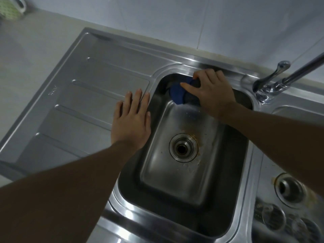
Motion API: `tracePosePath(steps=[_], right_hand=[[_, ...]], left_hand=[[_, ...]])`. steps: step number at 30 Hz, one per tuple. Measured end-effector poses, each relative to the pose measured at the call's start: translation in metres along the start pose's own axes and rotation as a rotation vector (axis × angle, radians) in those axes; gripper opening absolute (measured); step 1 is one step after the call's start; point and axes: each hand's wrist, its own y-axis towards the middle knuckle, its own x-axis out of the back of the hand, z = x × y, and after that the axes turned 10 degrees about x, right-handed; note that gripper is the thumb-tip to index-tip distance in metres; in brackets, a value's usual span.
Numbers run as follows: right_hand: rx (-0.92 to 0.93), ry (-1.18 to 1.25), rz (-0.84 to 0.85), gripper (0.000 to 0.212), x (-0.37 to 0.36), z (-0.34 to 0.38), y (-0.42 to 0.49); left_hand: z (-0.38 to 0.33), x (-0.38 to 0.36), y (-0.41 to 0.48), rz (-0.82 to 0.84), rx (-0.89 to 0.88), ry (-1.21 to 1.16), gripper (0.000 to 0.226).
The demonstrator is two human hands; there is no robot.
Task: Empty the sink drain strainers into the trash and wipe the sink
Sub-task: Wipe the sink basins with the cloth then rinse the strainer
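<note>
A stainless steel sink basin fills the middle of the head view. Its round drain stands open with no strainer in it, and brown stains lie around it. My right hand presses a dark blue cloth against the basin's far wall, just under the rim. My left hand lies flat with fingers apart on the ribbed draining board, at the basin's left edge. In the second basin at the right sits another drain, and round metal strainers lie near it, blurred.
A chrome tap with a lever handle stands at the back right; its spout runs off the right edge. A tiled wall rises behind the sink. A green and white object sits at the top left corner.
</note>
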Motion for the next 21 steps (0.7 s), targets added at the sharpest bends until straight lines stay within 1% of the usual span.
tracePosePath(steps=[2, 3, 5, 8, 9, 10, 11, 13, 14, 15, 17, 18, 19, 21], right_hand=[[-0.008, 0.018, 0.075, 0.072, -0.010, 0.003, -0.017], [-0.059, 0.086, 0.052, 0.067, -0.016, 0.008, -0.028], [-0.255, 0.273, -0.031, 0.065, -0.027, 0.021, -0.047], [-0.564, 0.497, -0.171, 0.063, -0.041, 0.042, -0.046], [-0.625, 0.541, -0.191, 0.061, -0.047, 0.049, -0.041], [-0.640, 0.568, -0.155, 0.060, -0.053, 0.055, -0.036], [-0.614, 0.563, -0.057, 0.059, -0.059, 0.062, -0.032], [-0.555, 0.577, 0.204, 0.060, -0.076, 0.079, -0.026], [-0.562, 0.630, 0.308, 0.061, -0.084, 0.089, -0.022], [-0.590, 0.695, 0.376, 0.064, -0.091, 0.098, -0.016], [-0.608, 0.761, 0.412, 0.069, -0.097, 0.119, -0.002], [-0.568, 0.756, 0.401, 0.070, -0.096, 0.131, 0.003], [-0.495, 0.731, 0.372, 0.069, -0.094, 0.143, 0.005], [-0.294, 0.654, 0.287, 0.063, -0.086, 0.162, -0.008]], left_hand=[[-0.001, 0.000, 0.000, 0.007, 0.001, -0.010, 0.058], [-0.001, 0.000, 0.000, 0.010, 0.004, -0.016, 0.058], [-0.004, -0.001, 0.001, 0.009, 0.004, -0.021, 0.058], [-0.003, -0.002, 0.001, 0.008, 0.005, -0.021, 0.059], [-0.001, -0.003, 0.001, 0.008, 0.007, -0.021, 0.059], [0.000, -0.003, 0.001, 0.009, 0.009, -0.022, 0.058], [0.001, -0.003, 0.001, 0.010, 0.012, -0.022, 0.058], [0.000, -0.003, 0.000, 0.005, 0.011, -0.014, 0.058], [0.000, -0.003, 0.000, 0.000, 0.012, -0.010, 0.058], [0.000, -0.003, 0.000, -0.005, 0.014, -0.006, 0.058], [0.000, -0.004, 0.000, -0.013, 0.015, 0.000, 0.058], [0.000, -0.005, 0.001, -0.018, 0.014, 0.002, 0.058], [-0.001, -0.005, 0.001, -0.021, 0.011, 0.004, 0.058], [-0.001, -0.006, 0.001, -0.028, 0.009, 0.013, 0.057]])
